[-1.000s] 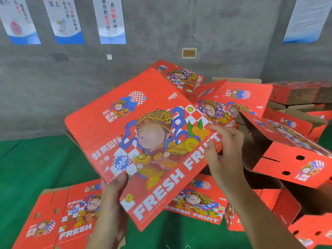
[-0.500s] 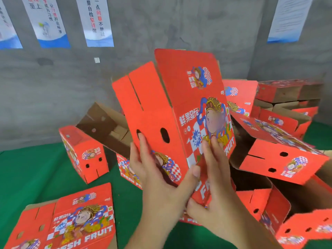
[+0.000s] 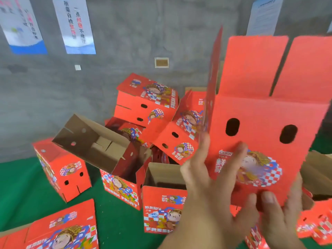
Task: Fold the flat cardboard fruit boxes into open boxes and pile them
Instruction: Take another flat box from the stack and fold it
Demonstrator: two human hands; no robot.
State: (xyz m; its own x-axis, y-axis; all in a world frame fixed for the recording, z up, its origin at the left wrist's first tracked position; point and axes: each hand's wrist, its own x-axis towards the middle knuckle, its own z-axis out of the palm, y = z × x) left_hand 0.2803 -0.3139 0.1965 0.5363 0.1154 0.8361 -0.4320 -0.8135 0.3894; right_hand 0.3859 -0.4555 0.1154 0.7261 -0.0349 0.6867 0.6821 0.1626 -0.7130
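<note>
Both hands are holding a red fruit box (image 3: 260, 112) upright, its two top flaps standing open. The left hand (image 3: 210, 178) is pressing flat-fingered against its printed panel; the right hand (image 3: 280, 214) is gripping the bottom edge.

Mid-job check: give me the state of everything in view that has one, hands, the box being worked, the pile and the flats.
held box: upright, partly opened, top flaps standing up.
left hand: fingers straight, pressed flat on its printed panel.
right hand: gripping its bottom edge.
brown-inside box: folded, tipped, open side showing.
box on the left: folded, tilted on the green floor.
flat box: unfolded, lying flat.
pile of boxes: folded, stacked loosely.
</note>
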